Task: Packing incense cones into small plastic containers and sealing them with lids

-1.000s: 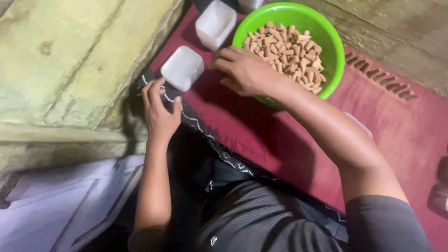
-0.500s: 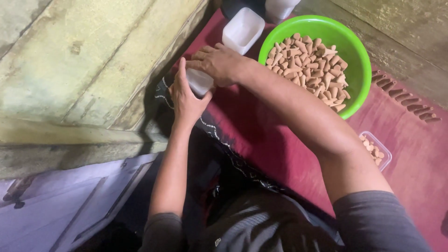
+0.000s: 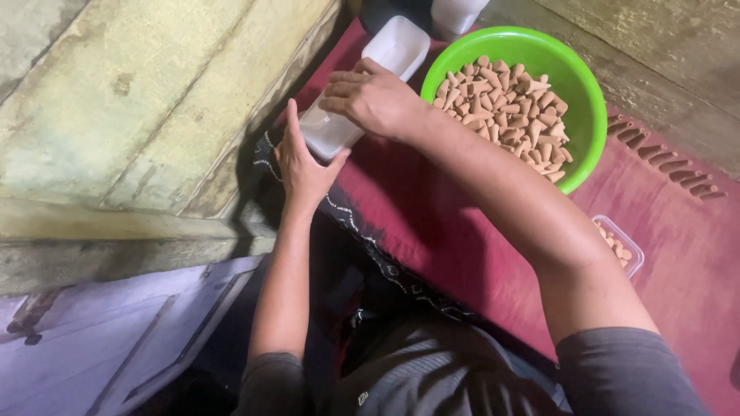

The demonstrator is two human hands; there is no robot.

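My left hand cups the near side of a small white plastic container that rests on the dark red mat. My right hand lies over the top of the same container, fingers spread across its lid. Just to the right stands a bright green bowl filled with small tan cone-shaped pieces. A second white container lies just beyond the one I hold.
A clear open tub with a few cones sits on the mat beside my right forearm. Another white container stands at the top edge. Rough wooden planks run along the left; a pale sheet lies at lower left.
My right hand left the green bowl and moved left onto the white container. My left hand rose from the mat's edge and closed against the container's near side.
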